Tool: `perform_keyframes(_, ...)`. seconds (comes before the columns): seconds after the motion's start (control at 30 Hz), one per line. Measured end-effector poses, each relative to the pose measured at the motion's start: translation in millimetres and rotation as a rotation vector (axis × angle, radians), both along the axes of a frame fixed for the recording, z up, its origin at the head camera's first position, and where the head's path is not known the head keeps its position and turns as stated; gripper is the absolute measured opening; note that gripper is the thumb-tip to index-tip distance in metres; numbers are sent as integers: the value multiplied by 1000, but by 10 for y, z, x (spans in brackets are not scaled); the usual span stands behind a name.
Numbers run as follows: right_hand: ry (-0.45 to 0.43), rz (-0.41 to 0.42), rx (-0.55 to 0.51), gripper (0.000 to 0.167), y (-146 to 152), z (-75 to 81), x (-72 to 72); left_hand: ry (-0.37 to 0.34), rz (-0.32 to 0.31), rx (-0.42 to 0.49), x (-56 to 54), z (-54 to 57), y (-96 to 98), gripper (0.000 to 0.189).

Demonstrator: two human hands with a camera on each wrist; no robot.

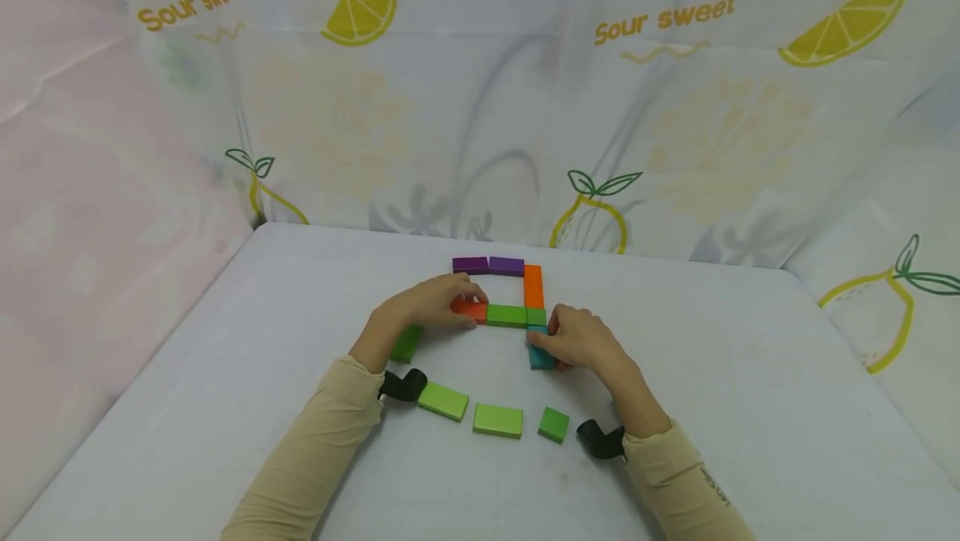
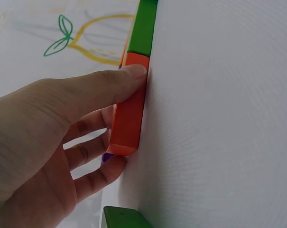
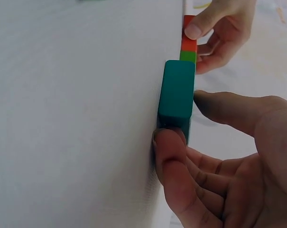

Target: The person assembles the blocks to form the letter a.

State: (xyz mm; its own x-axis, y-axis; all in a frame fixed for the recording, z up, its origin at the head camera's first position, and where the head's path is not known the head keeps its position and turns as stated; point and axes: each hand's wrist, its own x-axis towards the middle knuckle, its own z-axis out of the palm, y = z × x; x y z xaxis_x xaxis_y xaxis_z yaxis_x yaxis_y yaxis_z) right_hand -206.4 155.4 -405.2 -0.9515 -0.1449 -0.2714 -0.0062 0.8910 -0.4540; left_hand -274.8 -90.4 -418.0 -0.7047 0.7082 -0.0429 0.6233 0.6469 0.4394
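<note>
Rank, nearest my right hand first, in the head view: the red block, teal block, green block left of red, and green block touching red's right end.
1. Teal block: held in the right hand.
2. Adjoining green block: left of teal, in the row.
3. Red block: gripped by the left hand.
4. Separate green block: farthest left.

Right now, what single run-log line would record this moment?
left hand: holds red block | right hand: holds teal block | purple blocks: in a row

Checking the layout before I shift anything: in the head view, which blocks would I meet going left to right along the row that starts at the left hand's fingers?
Red-orange block → longer green block → small green block.
</note>
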Motion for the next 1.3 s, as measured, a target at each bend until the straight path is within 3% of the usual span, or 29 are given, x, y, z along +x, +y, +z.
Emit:
perform_keyframes(0.63, -13, -21, -57, 35, 16, -7, -8, 4, 2, -5, 35, 46, 9, 33)
perform_keyframes(1.3, 8, 2, -46, 31, 33, -24, -25, 3, -3, -7, 16, 31, 3, 33)
